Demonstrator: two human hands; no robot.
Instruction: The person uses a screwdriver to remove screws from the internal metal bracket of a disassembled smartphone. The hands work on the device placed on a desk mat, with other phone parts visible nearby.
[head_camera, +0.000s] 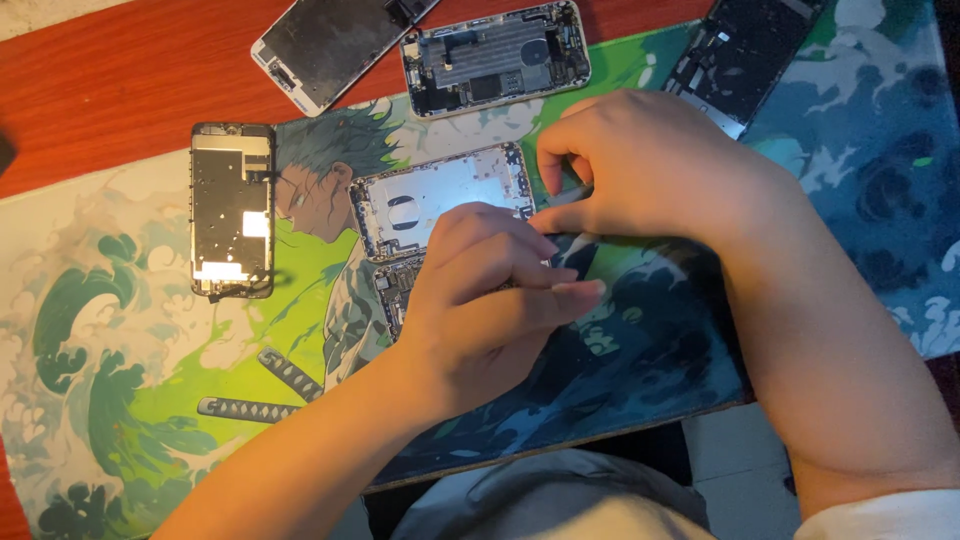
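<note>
Where the printed work mat (120, 400) covers the red table (110, 80), an opened phone housing (440, 200) lies at the mat's middle, holding a bare metal plate. The left hand (490, 300) curls over its lower end, fingers together. The right hand (640, 170) pinches a thin tool (578, 243) beside it. A gutted housing (495, 55) with boards inside lies at the far edge; a screen frame (232, 210) lies toward the left edge.

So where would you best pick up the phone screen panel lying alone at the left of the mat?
Take the screen panel by its two long edges, from above. It lies flat, upright in the picture, apart from the other parts, both sides free; its face looks fragile.
</note>
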